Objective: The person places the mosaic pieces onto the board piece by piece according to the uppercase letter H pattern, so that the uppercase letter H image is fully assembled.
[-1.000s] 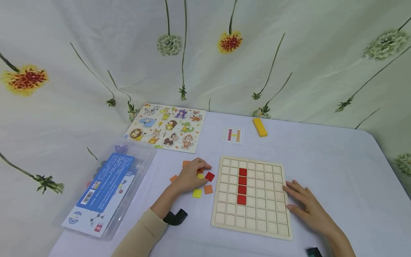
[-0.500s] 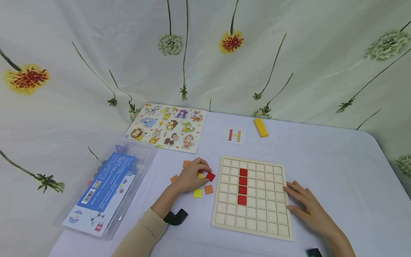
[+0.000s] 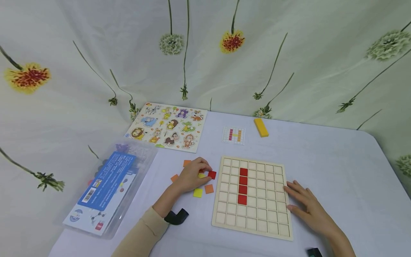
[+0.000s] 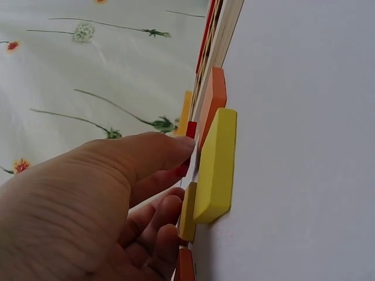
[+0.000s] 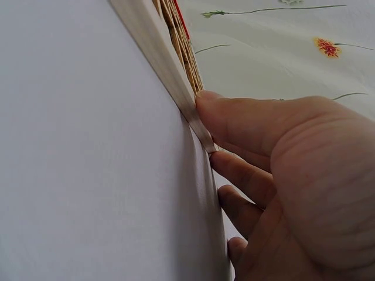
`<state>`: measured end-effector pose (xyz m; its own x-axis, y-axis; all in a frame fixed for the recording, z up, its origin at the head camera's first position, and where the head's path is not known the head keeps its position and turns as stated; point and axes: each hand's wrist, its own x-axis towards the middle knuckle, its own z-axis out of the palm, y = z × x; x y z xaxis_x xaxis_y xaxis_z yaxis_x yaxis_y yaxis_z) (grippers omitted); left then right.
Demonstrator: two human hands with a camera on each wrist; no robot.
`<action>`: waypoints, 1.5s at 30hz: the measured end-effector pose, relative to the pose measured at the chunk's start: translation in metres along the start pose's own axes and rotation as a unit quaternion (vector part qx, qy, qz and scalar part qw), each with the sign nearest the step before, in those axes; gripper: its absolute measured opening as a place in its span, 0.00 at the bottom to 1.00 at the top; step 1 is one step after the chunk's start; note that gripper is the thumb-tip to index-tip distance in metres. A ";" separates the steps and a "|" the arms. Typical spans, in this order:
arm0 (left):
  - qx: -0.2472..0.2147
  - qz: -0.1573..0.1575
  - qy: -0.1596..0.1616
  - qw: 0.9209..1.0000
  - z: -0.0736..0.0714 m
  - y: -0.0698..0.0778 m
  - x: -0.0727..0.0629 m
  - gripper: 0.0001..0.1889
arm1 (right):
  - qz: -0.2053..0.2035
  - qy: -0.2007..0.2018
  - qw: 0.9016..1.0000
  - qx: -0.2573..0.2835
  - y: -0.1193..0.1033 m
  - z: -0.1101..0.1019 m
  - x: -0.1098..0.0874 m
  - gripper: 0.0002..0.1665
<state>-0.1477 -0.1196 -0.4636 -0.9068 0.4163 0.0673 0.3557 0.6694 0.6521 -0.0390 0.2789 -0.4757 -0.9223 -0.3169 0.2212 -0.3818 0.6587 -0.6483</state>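
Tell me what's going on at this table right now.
A person's left hand pinches a red tile near some yellow and orange tiles. The right hand touches the right edge of a wooden grid board. Four red tiles sit in one column of the board, and a small card with a printed colored pattern lies beyond it.
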 end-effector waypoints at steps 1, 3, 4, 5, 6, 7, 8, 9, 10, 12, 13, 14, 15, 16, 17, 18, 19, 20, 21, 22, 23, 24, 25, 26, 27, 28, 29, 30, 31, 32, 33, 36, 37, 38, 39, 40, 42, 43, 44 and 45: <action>0.000 -0.002 0.004 1.000 0.000 0.000 0.000 0.12 | 0.000 0.000 1.000 0.001 0.000 0.000 0.000 0.34; 0.001 -0.003 0.017 1.000 0.001 0.001 0.001 0.12 | -0.001 0.001 1.000 0.002 0.001 0.000 0.000 0.34; 0.001 -0.001 0.025 1.000 0.001 0.001 0.002 0.12 | -0.001 0.001 1.000 0.003 0.001 0.000 0.000 0.34; 0.002 0.002 0.033 0.999 0.000 0.002 0.002 0.12 | -0.001 0.001 1.000 0.004 0.001 0.000 0.000 0.34; 0.003 0.005 0.040 0.999 0.000 0.003 0.002 0.12 | -0.001 0.001 1.000 0.004 0.001 0.000 0.000 0.34; 0.005 0.007 0.047 0.999 0.000 0.004 0.002 0.13 | -0.001 0.001 1.000 0.005 0.001 -0.001 0.000 0.34; 0.006 0.010 0.053 0.999 0.000 0.005 0.002 0.13 | -0.001 0.001 1.000 0.006 0.001 -0.001 0.000 0.34; 0.006 0.013 0.057 0.998 -0.001 0.006 0.002 0.13 | 0.000 0.001 1.000 0.007 0.001 -0.001 -0.001 0.34; 0.006 0.015 0.060 0.998 -0.001 0.008 0.002 0.13 | 0.001 0.001 1.000 0.008 0.001 0.000 -0.001 0.34; 0.005 0.018 0.066 0.998 -0.003 0.014 0.002 0.13 | 0.001 0.002 1.000 0.010 0.000 0.000 -0.001 0.33; 0.002 0.020 0.070 0.997 -0.004 0.018 0.001 0.13 | 0.001 0.002 1.000 0.012 -0.001 0.000 -0.001 0.33; -0.003 0.023 0.074 0.997 -0.006 0.023 0.000 0.13 | 0.000 0.003 1.000 0.014 -0.001 0.000 -0.001 0.33; -0.009 0.027 0.078 0.997 -0.008 0.029 -0.001 0.13 | -0.001 0.004 1.000 0.016 -0.002 0.001 -0.001 0.33; -0.017 0.031 0.081 0.996 -0.010 0.036 -0.003 0.13 | -0.002 0.006 1.000 0.017 -0.002 0.001 -0.001 0.33; -0.026 0.036 0.085 0.995 -0.012 0.043 -0.005 0.13 | -0.004 0.007 1.000 0.018 -0.002 0.001 -0.001 0.33; -0.037 0.040 0.086 0.995 -0.013 0.049 -0.007 0.13 | -0.004 0.008 1.000 0.019 -0.002 0.001 -0.001 0.33; -0.048 0.043 0.086 0.994 -0.013 0.056 -0.009 0.13 | -0.004 0.010 1.000 0.019 -0.002 0.002 -0.001 0.33; -0.056 0.046 0.085 0.994 -0.012 0.063 -0.012 0.13 | -0.004 0.011 1.000 0.018 -0.002 0.002 -0.001 0.33; -0.063 0.051 0.080 0.994 -0.010 0.068 -0.015 0.13 | -0.005 0.012 1.000 0.017 -0.002 0.002 -0.001 0.33; -0.066 0.055 0.073 0.994 -0.007 0.074 -0.018 0.13 | -0.006 0.012 1.000 0.015 -0.002 0.002 -0.001 0.33; -0.067 0.060 0.065 0.994 -0.003 0.079 -0.022 0.13 | -0.007 0.012 1.000 0.014 -0.002 0.002 -0.001 0.33; -0.066 0.065 0.056 0.994 0.001 0.082 -0.025 0.12 | -0.008 0.012 1.000 0.012 -0.002 0.002 -0.001 0.33; -0.063 0.069 0.045 0.995 0.006 0.086 -0.029 0.12 | -0.010 0.011 1.000 0.009 -0.002 0.002 0.000 0.33; -0.064 0.072 0.033 0.995 0.011 0.090 -0.032 0.12 | -0.012 0.011 1.000 0.006 -0.002 0.002 0.000 0.33; -0.064 0.075 0.022 0.995 0.016 0.093 -0.035 0.12 | -0.013 0.011 1.000 0.004 -0.002 0.002 0.000 0.33; -0.065 0.076 0.010 0.995 0.020 0.095 -0.037 0.11 | -0.015 0.012 1.000 0.002 -0.002 0.002 0.001 0.33; -0.066 0.072 -0.001 0.995 0.025 0.097 -0.039 0.11 | -0.016 0.013 1.000 0.000 -0.002 0.001 0.002 0.33; -0.066 0.068 -0.012 0.995 0.028 0.099 -0.040 0.11 | -0.018 0.013 1.000 -0.002 -0.002 0.001 0.002 0.33; -0.066 0.061 -0.022 0.996 0.031 0.101 -0.041 0.11 | -0.021 0.014 1.000 -0.003 -0.002 0.001 0.003 0.33; -0.066 0.055 -0.030 0.996 0.033 0.103 -0.042 0.11 | -0.023 0.015 1.000 -0.003 -0.001 0.000 0.003 0.33; -0.060 0.052 -0.036 0.996 0.036 0.103 -0.042 0.10 | -0.023 0.015 1.000 -0.002 -0.001 0.000 0.004 0.33; -0.045 0.047 -0.048 0.997 0.041 0.104 -0.044 0.10 | -0.016 0.012 1.000 0.003 -0.002 0.000 0.003 0.32; -0.041 0.047 -0.051 0.997 0.043 0.104 -0.044 0.10 | -0.014 0.011 1.000 0.006 -0.002 0.001 0.002 0.32; -0.039 0.047 -0.052 0.997 0.044 0.104 -0.044 0.10 | -0.011 0.011 1.000 0.008 -0.002 0.001 0.002 0.32; -0.036 0.048 -0.053 0.997 0.046 0.104 -0.045 0.10 | -0.009 0.010 1.000 0.010 -0.002 0.002 0.001 0.33; -0.035 0.047 -0.054 0.997 0.047 0.103 -0.045 0.09 | -0.008 0.010 1.000 0.011 -0.002 0.002 0.001 0.33; -0.033 0.044 -0.056 0.997 0.049 0.103 -0.045 0.09 | -0.009 0.012 1.000 0.009 -0.002 0.002 0.000 0.33; -0.030 0.043 -0.056 0.997 0.050 0.102 -0.045 0.09 | -0.009 0.013 1.000 0.009 -0.002 0.003 0.000 0.33; -0.028 0.043 -0.057 0.997 0.051 0.102 -0.045 0.09 | -0.009 0.013 1.000 0.008 -0.002 0.003 0.000 0.33; -0.024 0.042 -0.057 0.997 0.052 0.101 -0.045 0.08 | -0.008 0.013 1.000 0.007 -0.002 0.003 -0.001 0.33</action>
<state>-0.0589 -0.0383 -0.4402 -0.8413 0.5393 0.0384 0.4156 0.5996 0.6839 -0.0375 0.2759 -0.4764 -0.9170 -0.3099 0.2511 -0.3967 0.6439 -0.6543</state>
